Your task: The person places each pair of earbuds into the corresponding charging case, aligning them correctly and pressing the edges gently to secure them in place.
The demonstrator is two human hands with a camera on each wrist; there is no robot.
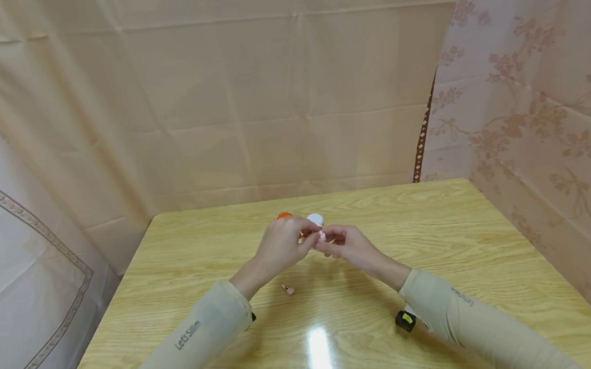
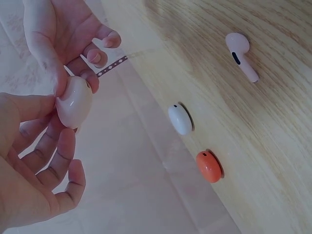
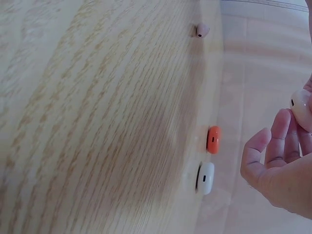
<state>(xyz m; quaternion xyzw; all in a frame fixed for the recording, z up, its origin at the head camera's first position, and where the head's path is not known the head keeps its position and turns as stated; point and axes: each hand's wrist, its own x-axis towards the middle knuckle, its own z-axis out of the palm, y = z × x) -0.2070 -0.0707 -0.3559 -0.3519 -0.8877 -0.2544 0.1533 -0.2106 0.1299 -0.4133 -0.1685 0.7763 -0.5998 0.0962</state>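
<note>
A small, glossy pale pink earbud case (image 2: 74, 103), rounded like an egg, is held up between both hands above the table. My left hand (image 1: 284, 242) pinches it from one side, thumb and fingers at its edge. From the other side my right hand (image 1: 354, 248) holds it with thumb and forefinger, the other fingers loosely bent. A dark slot shows on the case (image 3: 301, 109) in the right wrist view. Below the hands, a pink stemmed earbud (image 1: 288, 289) lies on the wooden table (image 1: 222, 322).
Toward the table's far side sit a rounded white case (image 2: 180, 119) and a similar orange case (image 2: 208, 166), side by side, each with a small dark slot. A beige curtain (image 1: 271, 96) hangs behind the table, and a flowered curtain (image 1: 548, 126) hangs at the right.
</note>
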